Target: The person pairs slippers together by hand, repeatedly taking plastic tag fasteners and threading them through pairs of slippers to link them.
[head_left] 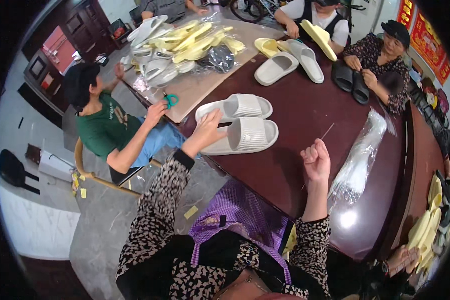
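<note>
A pair of pale grey slippers lies side by side in front of me, the far slipper (257, 106) and the near slipper (262, 135) with ribbed straps. My left hand (205, 131) rests on their heel ends, its fingers stretched out over the soles. To the right, my right hand (316, 159) is raised and closed around a thin white plastic tie (328, 131), whose upper end sticks out above the fingers. Beside that hand lies a clear bag (360, 160) with a bundle of thin white ties in it.
Yellow and grey slippers (185, 42) are heaped in plastic on the brown board (200, 90). A person in green (105, 120) at left holds teal scissors (171, 101). Across the dark red table (305, 105), others handle a yellow slipper (317, 40) and black slippers (343, 76).
</note>
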`<action>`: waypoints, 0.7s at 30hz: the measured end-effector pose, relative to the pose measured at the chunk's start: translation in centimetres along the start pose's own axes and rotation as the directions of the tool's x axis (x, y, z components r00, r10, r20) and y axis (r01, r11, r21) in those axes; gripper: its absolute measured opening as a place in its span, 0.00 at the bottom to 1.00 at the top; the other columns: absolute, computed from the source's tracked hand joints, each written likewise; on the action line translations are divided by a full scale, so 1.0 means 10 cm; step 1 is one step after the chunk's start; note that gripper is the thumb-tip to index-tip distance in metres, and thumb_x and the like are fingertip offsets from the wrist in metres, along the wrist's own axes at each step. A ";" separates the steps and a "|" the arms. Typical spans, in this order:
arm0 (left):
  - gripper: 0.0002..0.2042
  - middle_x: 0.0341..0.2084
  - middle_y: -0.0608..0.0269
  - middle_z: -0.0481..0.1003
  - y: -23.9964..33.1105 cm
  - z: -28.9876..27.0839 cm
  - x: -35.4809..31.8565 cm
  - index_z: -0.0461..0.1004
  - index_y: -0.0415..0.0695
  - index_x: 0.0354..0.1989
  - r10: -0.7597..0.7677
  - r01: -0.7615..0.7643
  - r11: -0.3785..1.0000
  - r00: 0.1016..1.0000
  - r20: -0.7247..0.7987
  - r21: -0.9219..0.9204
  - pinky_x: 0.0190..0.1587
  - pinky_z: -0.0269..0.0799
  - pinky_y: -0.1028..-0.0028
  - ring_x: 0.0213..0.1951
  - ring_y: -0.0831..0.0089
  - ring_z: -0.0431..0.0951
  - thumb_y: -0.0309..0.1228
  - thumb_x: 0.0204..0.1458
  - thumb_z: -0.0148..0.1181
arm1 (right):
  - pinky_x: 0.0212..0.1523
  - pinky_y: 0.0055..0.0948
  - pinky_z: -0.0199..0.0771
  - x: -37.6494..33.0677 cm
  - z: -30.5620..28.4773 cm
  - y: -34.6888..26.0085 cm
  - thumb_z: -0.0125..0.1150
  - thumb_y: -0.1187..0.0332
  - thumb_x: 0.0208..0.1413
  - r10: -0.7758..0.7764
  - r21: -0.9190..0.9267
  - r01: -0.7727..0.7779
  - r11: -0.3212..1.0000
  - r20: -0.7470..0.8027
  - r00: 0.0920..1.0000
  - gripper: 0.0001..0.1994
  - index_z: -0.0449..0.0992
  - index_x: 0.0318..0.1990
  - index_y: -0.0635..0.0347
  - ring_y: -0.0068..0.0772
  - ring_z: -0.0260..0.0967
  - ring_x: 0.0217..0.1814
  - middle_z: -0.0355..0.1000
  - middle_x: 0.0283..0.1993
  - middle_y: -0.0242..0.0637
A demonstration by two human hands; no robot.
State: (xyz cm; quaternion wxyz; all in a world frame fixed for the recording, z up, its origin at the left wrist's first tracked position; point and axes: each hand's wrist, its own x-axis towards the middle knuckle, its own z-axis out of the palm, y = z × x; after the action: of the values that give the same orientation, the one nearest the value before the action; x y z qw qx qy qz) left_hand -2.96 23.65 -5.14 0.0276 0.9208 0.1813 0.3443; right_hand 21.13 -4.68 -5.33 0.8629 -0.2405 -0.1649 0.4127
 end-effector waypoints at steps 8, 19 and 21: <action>0.11 0.31 0.52 0.71 0.17 0.41 0.54 0.72 0.42 0.31 -0.001 0.114 0.977 0.847 0.532 -0.180 0.41 0.67 0.59 0.38 0.53 0.72 0.37 0.43 0.59 | 0.27 0.23 0.56 0.03 -0.01 -0.07 0.51 0.67 0.58 -0.068 0.019 0.070 0.997 -0.095 0.993 0.05 0.70 0.37 0.58 0.19 0.49 0.18 0.54 0.16 0.24; 0.14 0.28 0.52 0.71 1.81 0.49 0.09 0.70 0.34 0.33 -0.084 0.202 0.954 0.890 0.448 -0.222 0.31 0.68 0.65 0.27 0.60 0.72 0.36 0.51 0.57 | 0.16 0.18 0.49 -0.06 -0.06 -0.30 0.50 0.70 0.59 -0.216 -0.233 0.166 0.958 -0.205 0.955 0.05 0.70 0.36 0.61 0.18 0.50 0.16 0.59 0.17 0.27; 0.13 0.30 0.53 0.73 1.80 0.58 0.00 0.70 0.35 0.38 -0.067 0.296 0.819 0.901 0.429 -0.492 0.28 0.68 0.69 0.24 0.68 0.72 0.34 0.52 0.56 | 0.16 0.18 0.51 -0.08 0.01 -0.37 0.51 0.71 0.58 -0.258 -0.284 0.195 0.939 -0.205 0.944 0.05 0.71 0.36 0.62 0.18 0.52 0.16 0.61 0.18 0.28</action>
State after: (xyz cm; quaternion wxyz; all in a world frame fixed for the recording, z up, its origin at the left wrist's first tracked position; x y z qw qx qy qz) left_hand 6.40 7.31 -6.40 0.3578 0.9020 0.1550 0.1856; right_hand 22.89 -7.32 -3.28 0.8795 -0.3786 -0.1389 0.2528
